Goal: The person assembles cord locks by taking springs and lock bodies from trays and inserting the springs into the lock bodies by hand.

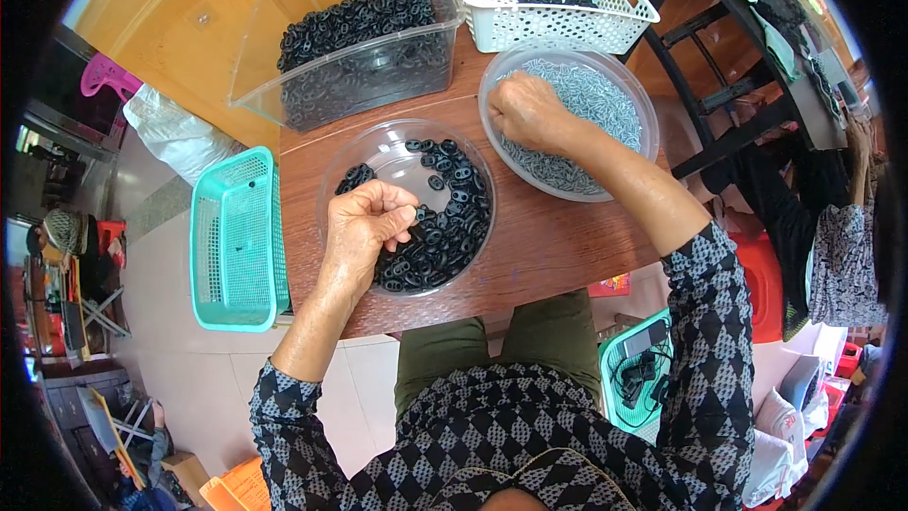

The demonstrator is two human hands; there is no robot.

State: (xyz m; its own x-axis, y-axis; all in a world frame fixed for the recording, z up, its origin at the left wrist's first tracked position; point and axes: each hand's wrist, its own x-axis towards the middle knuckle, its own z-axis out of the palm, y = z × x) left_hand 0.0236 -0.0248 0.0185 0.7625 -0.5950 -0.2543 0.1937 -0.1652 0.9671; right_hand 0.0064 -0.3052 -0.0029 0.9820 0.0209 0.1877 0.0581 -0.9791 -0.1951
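Note:
Over a clear round bowl [402,166] of small black oval pieces [445,237], my left hand [364,222] pinches one dark piece [419,215] between thumb and fingertips. My right hand [530,112] is at the left side of a second round tub [653,137], which is filled with small silvery metal parts [591,95] like short pins or springs. Its fingers are curled closed and point down toward the metal parts. Whatever they hold, if anything, is hidden behind the back of the hand.
A clear box [378,85] heaped with black pieces and a white perforated basket [549,24] stand at the table's far side. Left of the wooden table [558,246] is a turquoise basket [236,255]. A turquoise tray [615,360] with cables lies below right. Another person sits at far right.

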